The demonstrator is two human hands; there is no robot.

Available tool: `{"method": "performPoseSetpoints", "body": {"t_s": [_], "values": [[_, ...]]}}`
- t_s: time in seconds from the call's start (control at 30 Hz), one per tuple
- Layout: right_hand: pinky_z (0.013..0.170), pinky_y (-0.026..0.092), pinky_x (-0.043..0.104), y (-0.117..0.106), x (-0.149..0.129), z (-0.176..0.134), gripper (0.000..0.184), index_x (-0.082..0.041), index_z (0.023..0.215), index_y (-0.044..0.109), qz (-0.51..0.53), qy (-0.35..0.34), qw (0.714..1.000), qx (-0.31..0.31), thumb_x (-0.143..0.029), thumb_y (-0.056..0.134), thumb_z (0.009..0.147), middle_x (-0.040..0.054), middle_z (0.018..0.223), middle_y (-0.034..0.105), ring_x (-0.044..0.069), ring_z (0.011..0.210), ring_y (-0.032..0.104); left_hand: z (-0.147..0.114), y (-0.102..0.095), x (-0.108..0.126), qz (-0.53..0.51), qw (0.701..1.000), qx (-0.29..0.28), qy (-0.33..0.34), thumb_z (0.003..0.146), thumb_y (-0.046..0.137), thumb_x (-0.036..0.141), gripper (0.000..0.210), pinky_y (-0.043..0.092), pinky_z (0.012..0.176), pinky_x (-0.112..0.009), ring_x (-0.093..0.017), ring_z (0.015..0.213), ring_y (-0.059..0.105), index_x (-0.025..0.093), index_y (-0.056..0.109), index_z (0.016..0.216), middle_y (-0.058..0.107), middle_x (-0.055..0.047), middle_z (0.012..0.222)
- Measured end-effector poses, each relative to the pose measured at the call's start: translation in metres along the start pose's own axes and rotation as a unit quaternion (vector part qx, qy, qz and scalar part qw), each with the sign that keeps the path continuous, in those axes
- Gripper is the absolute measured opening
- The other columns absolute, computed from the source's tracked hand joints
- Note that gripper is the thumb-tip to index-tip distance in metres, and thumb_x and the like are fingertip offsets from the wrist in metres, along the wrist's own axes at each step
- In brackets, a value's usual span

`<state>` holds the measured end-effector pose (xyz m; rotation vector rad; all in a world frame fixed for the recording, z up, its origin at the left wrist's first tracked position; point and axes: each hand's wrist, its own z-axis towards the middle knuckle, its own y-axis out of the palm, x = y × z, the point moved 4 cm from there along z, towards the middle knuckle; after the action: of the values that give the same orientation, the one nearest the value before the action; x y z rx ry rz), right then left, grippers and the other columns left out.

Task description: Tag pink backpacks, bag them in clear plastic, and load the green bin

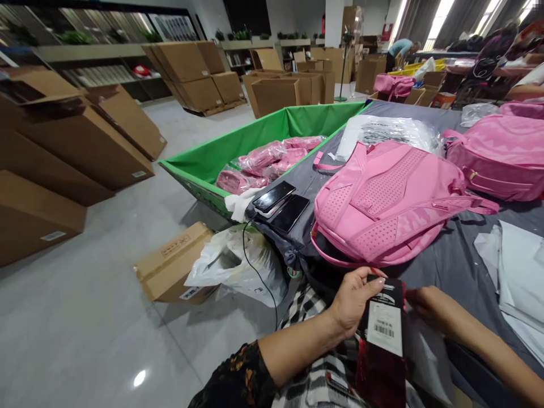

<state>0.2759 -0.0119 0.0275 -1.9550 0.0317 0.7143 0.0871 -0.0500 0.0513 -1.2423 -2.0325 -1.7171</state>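
Observation:
My left hand [355, 297] is closed on a black cardboard tag [391, 287], thumb on its front. The tag bears a white barcode label [385, 327]. Dark red material [380, 371] hangs below the label, over my lap. Beside the tag's right edge is my right hand [429, 306], its fingers curled and partly hidden, so what they grip cannot be made out. A greyish plastic bag [429, 354] lies below that hand. Just beyond both hands, a pink backpack [382, 192] rests on the dark cloth-covered table with its straps upward.
Phones [291, 212] lie at the table's left edge, with a black cable [255, 266] hanging down. Left of the table stands a green bin [327, 119] of wrapped pink items. A white plastic bag [242, 260] and a carton [170, 260] are on the floor. White sheets [522, 266] lie right.

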Motion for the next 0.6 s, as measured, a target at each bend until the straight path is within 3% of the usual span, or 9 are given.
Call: {"method": "performPoseSetpoints", "body": {"t_s": [0.07,0.13,0.17,0.23,0.3,0.43,0.53,0.57,0.6], "values": [[0.056,0.038,0.028,-0.002,-0.010,0.014,0.031,-0.020,0.068,0.061,0.059,0.022,0.995,0.072,-0.046,0.048,0.078,0.0059,0.060,0.063,0.021,0.058,0.057,0.002,0.001,-0.008,0.035,0.999,-0.041,0.004,0.061,0.090,0.058,0.059,0.049,0.067,-0.025,-0.011,0.062,0.059,0.016,0.066,0.095,0.067,-0.001,0.076],[0.055,0.039,0.029,-0.008,-0.020,0.024,0.043,-0.020,0.066,0.057,0.137,0.048,0.981,0.129,-0.060,0.049,0.078,0.0054,0.060,0.060,0.020,0.058,0.054,0.004,0.001,-0.017,0.167,0.981,-0.087,0.052,0.075,0.080,0.057,0.049,0.051,0.071,-0.027,-0.014,0.069,0.062,0.017,0.069,0.100,0.068,-0.003,0.081],[0.055,0.040,0.029,-0.010,-0.024,0.026,0.047,-0.020,0.066,0.056,0.183,0.058,0.972,0.138,-0.065,0.049,0.078,0.0050,0.061,0.060,0.019,0.058,0.053,0.004,-0.001,-0.020,0.260,0.956,-0.101,0.096,0.083,0.073,0.054,0.041,0.053,0.076,-0.029,-0.017,0.075,0.065,0.018,0.071,0.104,0.069,-0.005,0.085],[0.054,0.042,0.028,-0.012,-0.032,0.026,0.055,-0.019,0.068,0.055,0.277,0.067,0.951,0.118,-0.073,0.051,0.079,0.0034,0.063,0.058,0.017,0.058,0.051,0.005,-0.007,-0.025,0.439,0.873,-0.104,0.186,0.094,0.061,0.043,0.033,0.054,0.085,-0.033,-0.022,0.088,0.068,0.019,0.073,0.113,0.073,-0.009,0.096],[0.056,0.045,0.028,-0.015,-0.036,0.022,0.061,-0.020,0.069,0.053,0.338,0.071,0.934,0.093,-0.080,0.052,0.078,0.0021,0.064,0.056,0.017,0.059,0.050,0.006,-0.013,-0.029,0.547,0.797,-0.089,0.241,0.099,0.055,0.036,0.034,0.054,0.089,-0.033,-0.024,0.095,0.070,0.019,0.072,0.123,0.075,-0.012,0.106],[0.065,0.049,0.030,-0.019,-0.044,0.018,0.065,-0.019,0.067,0.055,0.323,0.041,0.938,0.116,-0.083,0.054,0.077,0.0034,0.066,0.059,0.019,0.067,0.054,0.015,-0.023,-0.037,0.700,0.676,-0.068,0.218,0.098,0.057,0.030,0.030,0.057,0.075,-0.032,-0.024,0.085,0.074,0.018,0.071,0.122,0.078,-0.012,0.098],[0.053,0.043,0.027,-0.016,-0.052,0.021,0.060,-0.020,0.062,0.055,0.250,0.030,0.952,0.174,-0.079,0.063,0.072,0.0014,0.059,0.055,0.015,0.057,0.047,0.019,-0.024,-0.045,0.802,0.562,-0.099,0.176,0.094,0.059,0.021,0.024,0.055,0.065,-0.033,-0.026,0.073,0.074,0.015,0.071,0.114,0.078,-0.011,0.088],[0.050,0.039,0.026,-0.014,-0.053,0.022,0.058,-0.020,0.062,0.056,0.228,0.034,0.951,0.203,-0.077,0.066,0.070,0.0005,0.056,0.053,0.014,0.054,0.044,0.018,-0.025,-0.046,0.812,0.544,-0.112,0.182,0.092,0.061,0.020,0.023,0.054,0.063,-0.033,-0.025,0.070,0.073,0.015,0.071,0.112,0.078,-0.012,0.085],[0.048,0.037,0.026,-0.012,-0.054,0.022,0.056,-0.020,0.061,0.056,0.215,0.038,0.948,0.233,-0.075,0.068,0.068,-0.0001,0.054,0.052,0.013,0.051,0.042,0.015,-0.026,-0.047,0.806,0.546,-0.119,0.198,0.091,0.063,0.021,0.023,0.054,0.063,-0.032,-0.024,0.067,0.072,0.014,0.071,0.112,0.077,-0.011,0.082]]}}
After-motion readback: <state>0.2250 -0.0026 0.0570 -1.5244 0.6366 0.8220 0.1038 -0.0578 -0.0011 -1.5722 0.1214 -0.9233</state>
